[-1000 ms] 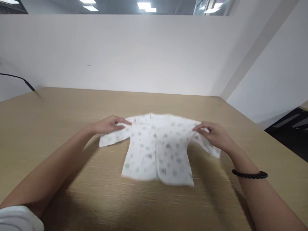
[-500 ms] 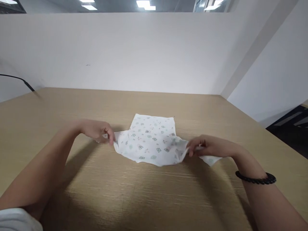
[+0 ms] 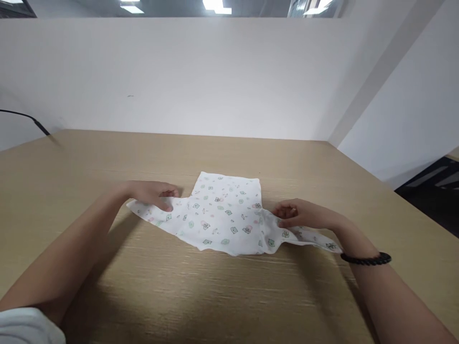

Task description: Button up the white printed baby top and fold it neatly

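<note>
A white baby top (image 3: pixel 229 215) with a print of small animals and green and pink spots lies on the table, its two sleeves spread sideways. My left hand (image 3: pixel 152 193) rests at the upper edge of the left sleeve (image 3: pixel 158 217), thumb on the cloth and fingers loosely bent apart from it. Over the right sleeve (image 3: pixel 304 235) is my right hand (image 3: pixel 299 213), its thumb touching the fabric and the curled fingers separated from the thumb. That sleeve is wrinkled and partly covered by the hand.
The wooden table (image 3: pixel 229 291) reaches back to a white wall (image 3: pixel 229 76). A black cable (image 3: pixel 41 126) comes in at the far left. Beyond the table's right edge stands a dark object (image 3: pixel 433 191). A black bracelet (image 3: pixel 366 259) circles my right wrist.
Both hands have loosened from the bunched sleeve parts. The left sleeve now lies spread out, the right one stretches toward my wrist, and the near edge lies flatter and slightly closer to me.
</note>
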Available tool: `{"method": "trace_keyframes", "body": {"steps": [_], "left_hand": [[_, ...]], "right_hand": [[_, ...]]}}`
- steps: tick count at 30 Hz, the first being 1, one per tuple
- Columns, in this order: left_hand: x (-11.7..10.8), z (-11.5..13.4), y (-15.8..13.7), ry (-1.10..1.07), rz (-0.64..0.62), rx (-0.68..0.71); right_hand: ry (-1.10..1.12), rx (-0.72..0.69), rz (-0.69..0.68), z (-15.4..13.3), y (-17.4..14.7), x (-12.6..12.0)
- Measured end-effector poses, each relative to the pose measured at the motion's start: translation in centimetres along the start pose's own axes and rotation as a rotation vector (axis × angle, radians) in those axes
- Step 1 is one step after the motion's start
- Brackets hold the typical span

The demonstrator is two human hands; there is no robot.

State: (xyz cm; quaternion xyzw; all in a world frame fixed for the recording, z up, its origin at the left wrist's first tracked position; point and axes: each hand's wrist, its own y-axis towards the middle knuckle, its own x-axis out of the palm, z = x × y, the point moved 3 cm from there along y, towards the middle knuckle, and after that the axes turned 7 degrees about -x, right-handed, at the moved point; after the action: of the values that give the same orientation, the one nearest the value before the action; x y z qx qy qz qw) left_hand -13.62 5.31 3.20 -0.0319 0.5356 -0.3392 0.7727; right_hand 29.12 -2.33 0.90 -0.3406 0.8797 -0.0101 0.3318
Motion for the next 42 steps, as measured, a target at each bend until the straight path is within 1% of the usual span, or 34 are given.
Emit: {"method": "trace_keyframes", "body": {"steps": [2,4,7,9,11,13,15,17,19,22,24,26,29,31,33,35,36,37,39,40,41,42], "left_hand": [[0.5,0.1,0.3,0.022,-0.101,-0.057],[0.7,0.3,0.3,0.006,-0.153,-0.085],[0.7,0.6,0.0,-0.112,-0.216,-0.056],[0.5,0.3,-0.4,-0.173,-0.251,-0.046],[0.4,-0.4,-0.7,-0.173,-0.286,-0.074],[0.3,-1.2,-0.9,-0.134,-0.331,-0.127],[0.2,-2.1,-1.1,-0.094,-0.358,-0.184],[0.1,-2.7,-1.2,-0.085,-0.361,-0.227],[0.1,-3.0,-1.3,-0.111,-0.381,-0.246],[0.3,-3.0,-1.5,-0.168,-0.460,-0.255],[0.5,-3.1,-1.6,-0.184,-0.498,-0.275],[0.5,-3.1,-1.5,-0.188,-0.488,-0.270],[0.2,-2.6,-1.4,-0.220,-0.409,-0.189],[-0.2,-2.1,-1.4,-0.277,-0.343,-0.120],[-0.6,-1.4,-1.5,-0.334,-0.253,-0.041],[-0.9,-0.8,-1.5,-0.399,-0.177,0.033],[-1.0,-0.6,-1.6,-0.440,-0.166,0.060],[-1.0,-0.4,-1.6,-0.484,-0.175,0.081],[-1.0,0.0,-1.7,-0.570,-0.206,0.115],[-1.0,0.1,-1.7,-0.602,-0.212,0.126],[-1.0,0.2,-1.8,-0.627,-0.212,0.136],[-1.0,0.3,-1.8,-0.646,-0.210,0.143]], "right_hand": [[0.020,-0.040,-0.018,-0.7,0.6,0.8],[0.034,-0.076,-0.003,-1.4,0.8,1.2],[0.117,-0.108,0.045,-1.9,0.6,1.0],[0.208,-0.104,0.048,-1.7,0.2,0.7],[0.284,-0.065,0.019,-1.0,-0.3,0.3],[0.313,-0.017,0.003,0.1,-0.9,-0.4],[0.269,0.027,0.033,1.3,-1.7,-1.4],[0.179,0.075,0.079,2.5,-2.7,-2.6],[0.152,0.131,0.067,3.5,-3.6,-3.5],[0.250,0.179,0.019,4.3,-4.9,-4.1],[0.338,0.171,0.078,4.4,-5.5,-4.4],[0.407,0.147,0.203,4.2,-5.9,-4.8],[0.479,0.127,0.354,3.2,-5.9,-5.0],[0.539,0.094,0.398,1.6,-5.3,-4.5],[0.621,0.011,0.405,-0.5,-4.2,-3.4],[0.665,-0.079,0.383,-2.7,-2.9,-1.9],[0.672,-0.131,0.335,-3.8,-2.3,-1.0],[0.672,-0.204,0.252,-4.7,-1.6,0.0],[0.624,-0.310,-0.028,-6.2,-0.6,2.0],[0.597,-0.348,-0.127,-6.5,-0.3,2.6],[0.566,-0.368,-0.188,-6.6,-0.1,3.0],[0.535,-0.374,-0.204,-6.4,0.2,3.2]]}}
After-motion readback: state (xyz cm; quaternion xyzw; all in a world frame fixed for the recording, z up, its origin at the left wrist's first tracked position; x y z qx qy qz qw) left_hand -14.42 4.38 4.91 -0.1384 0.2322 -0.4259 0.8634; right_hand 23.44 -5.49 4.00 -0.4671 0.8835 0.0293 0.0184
